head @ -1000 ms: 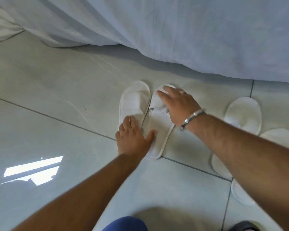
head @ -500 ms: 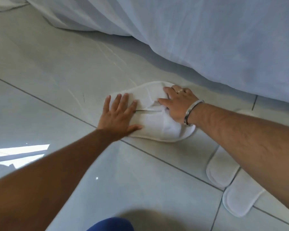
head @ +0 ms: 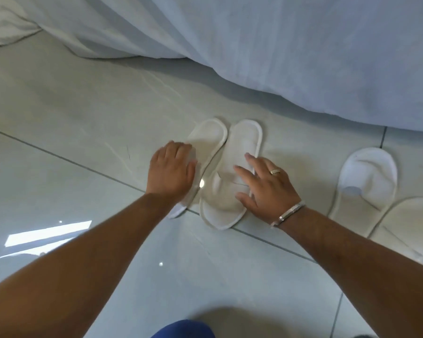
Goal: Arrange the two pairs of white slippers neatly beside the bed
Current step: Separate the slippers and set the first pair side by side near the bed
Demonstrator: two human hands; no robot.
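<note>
slippers (head: 232, 167): soft white cloth, matt, kinda fuzzy
floor (head: 83, 113): pale tiles, smooth and glossy, throwing back light
bed sheet (head: 279, 45): white cloth, matt, creased
bracelet (head: 291, 212): shiny metal
ring (head: 274, 171): shiny metal too

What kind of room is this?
Probably a hotel bedroom: white bed linen hangs down to a glossy tiled floor, and thin white disposable slippers lie beside it.
</note>
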